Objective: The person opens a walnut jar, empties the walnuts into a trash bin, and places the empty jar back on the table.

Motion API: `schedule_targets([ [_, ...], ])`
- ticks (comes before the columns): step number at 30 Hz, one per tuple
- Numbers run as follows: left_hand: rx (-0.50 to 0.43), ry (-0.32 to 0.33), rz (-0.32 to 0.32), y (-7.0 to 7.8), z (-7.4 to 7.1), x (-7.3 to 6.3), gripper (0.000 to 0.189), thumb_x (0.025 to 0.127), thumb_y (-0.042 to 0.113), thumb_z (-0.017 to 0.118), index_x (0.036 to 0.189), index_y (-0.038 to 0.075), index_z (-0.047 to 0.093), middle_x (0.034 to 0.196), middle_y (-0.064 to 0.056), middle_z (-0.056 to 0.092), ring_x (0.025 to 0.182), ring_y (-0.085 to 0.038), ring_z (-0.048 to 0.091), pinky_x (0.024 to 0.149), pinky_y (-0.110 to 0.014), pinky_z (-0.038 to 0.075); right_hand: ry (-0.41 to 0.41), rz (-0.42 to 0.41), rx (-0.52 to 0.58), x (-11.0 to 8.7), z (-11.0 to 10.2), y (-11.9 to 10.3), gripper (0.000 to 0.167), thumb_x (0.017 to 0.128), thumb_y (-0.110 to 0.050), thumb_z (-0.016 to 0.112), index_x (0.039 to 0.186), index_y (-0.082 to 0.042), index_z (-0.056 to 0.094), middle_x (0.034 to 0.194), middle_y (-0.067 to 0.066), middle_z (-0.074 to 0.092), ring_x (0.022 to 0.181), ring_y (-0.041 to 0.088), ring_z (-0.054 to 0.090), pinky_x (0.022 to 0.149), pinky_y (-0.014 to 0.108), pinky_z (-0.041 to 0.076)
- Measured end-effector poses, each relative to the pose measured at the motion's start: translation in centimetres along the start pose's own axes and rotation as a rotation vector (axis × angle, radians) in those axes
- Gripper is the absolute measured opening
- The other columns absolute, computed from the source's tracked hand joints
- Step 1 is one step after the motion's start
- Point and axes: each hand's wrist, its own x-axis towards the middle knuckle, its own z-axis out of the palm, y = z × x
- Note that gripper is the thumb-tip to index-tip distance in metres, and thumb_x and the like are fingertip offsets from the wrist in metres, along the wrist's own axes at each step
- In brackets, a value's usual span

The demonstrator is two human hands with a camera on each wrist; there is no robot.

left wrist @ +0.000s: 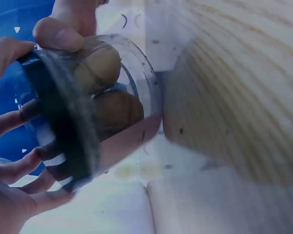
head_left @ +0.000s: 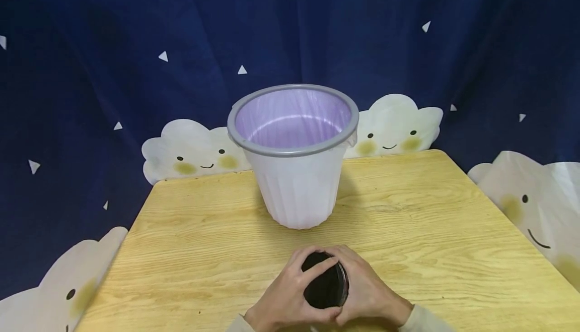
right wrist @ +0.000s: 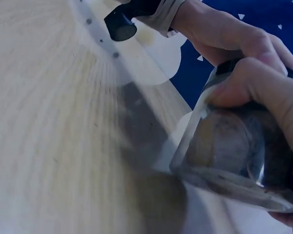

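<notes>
A clear jar (left wrist: 132,139) with a dark lid (head_left: 322,291) is held in front of the bin by both hands. Inside, rounded brown things (left wrist: 118,113) show through its wall; their kind is unclear. My left hand (head_left: 285,291) grips the lid, one finger lying across its top. From the other side, my right hand (head_left: 366,287) curls round the jar, its thumb pressed to the wall in the right wrist view. The jar looks tilted there, close over the tabletop; whether its base touches the table, I cannot tell.
A white bin (head_left: 299,186) with a grey rim and a lilac inside stands beyond the hands. It rests on the light wooden table (head_left: 190,241). Behind hangs a dark blue curtain (head_left: 199,29) with white triangles and smiling clouds.
</notes>
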Motion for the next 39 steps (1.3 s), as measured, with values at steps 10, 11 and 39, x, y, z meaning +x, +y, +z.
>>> schedule_targets([
  [10, -0.066, 0.004, -0.122, -0.5, 0.3, -0.4, 0.086, 0.072, 0.049, 0.080, 0.145, 0.023, 0.042, 0.137, -0.007, 0.042, 0.113, -0.019, 0.051, 0.086, -0.028, 0.052, 0.062, -0.066, -0.379, 1.2, -1.4, -1.5, 0.111, 0.025, -0.041, 0.088, 0.125, -0.008, 0.055, 0.116, -0.008, 0.056, 0.105, 0.011, 0.051, 0.085, 0.038, 0.049],
  [11, -0.084, 0.014, -0.133, -0.6, 0.4, -0.4, 0.086, 0.072, 0.049, 0.081, 0.144, 0.023, 0.042, 0.137, -0.006, 0.043, 0.112, -0.018, 0.052, 0.087, -0.028, 0.052, 0.057, -0.061, -0.404, 1.3, -1.5, -1.7, 0.111, 0.024, -0.042, 0.088, 0.125, -0.008, 0.055, 0.116, -0.006, 0.057, 0.105, 0.012, 0.052, 0.085, 0.038, 0.049],
  [39, -0.256, 0.120, -0.286, -0.4, 0.9, -0.5, 0.074, 0.063, 0.045, 0.089, 0.129, 0.025, 0.062, 0.121, 0.002, 0.063, 0.104, -0.016, 0.064, 0.086, -0.030, 0.054, 0.095, -0.025, -0.428, 0.7, -0.2, -1.9, 0.105, 0.023, -0.041, 0.085, 0.119, -0.009, 0.055, 0.109, -0.007, 0.056, 0.096, 0.008, 0.049, 0.081, 0.032, 0.050],
])
